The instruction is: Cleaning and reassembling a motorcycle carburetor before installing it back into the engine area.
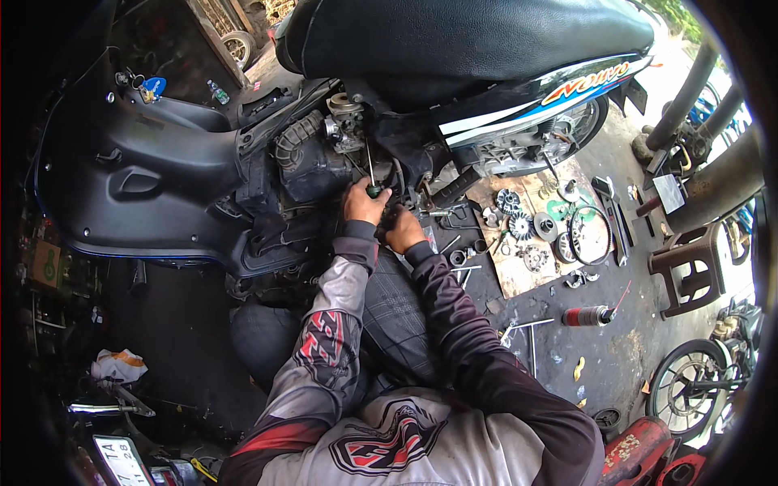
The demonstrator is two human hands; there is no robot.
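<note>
A scooter stands before me with its inner engine bay exposed. My left hand [364,202] is closed around the dark green handle of a screwdriver [374,191], whose thin shaft points up toward the carburetor [344,130]. Just right of it and a little lower, my right hand [404,231] has its fingers curled in; whatever they grip is hidden. A ribbed black intake hose [298,139] bends down beside the carburetor to a dark airbox [312,180]. Above these parts sits the black seat [478,40].
At right, a cardboard sheet [519,275] bears several round metal parts and a drive belt [592,235]. Nearby lie a red spray can [587,316] and a T-handle wrench [532,344]. A brown plastic stool [689,271] stands farther right; black scooter bodywork [154,162] fills the left.
</note>
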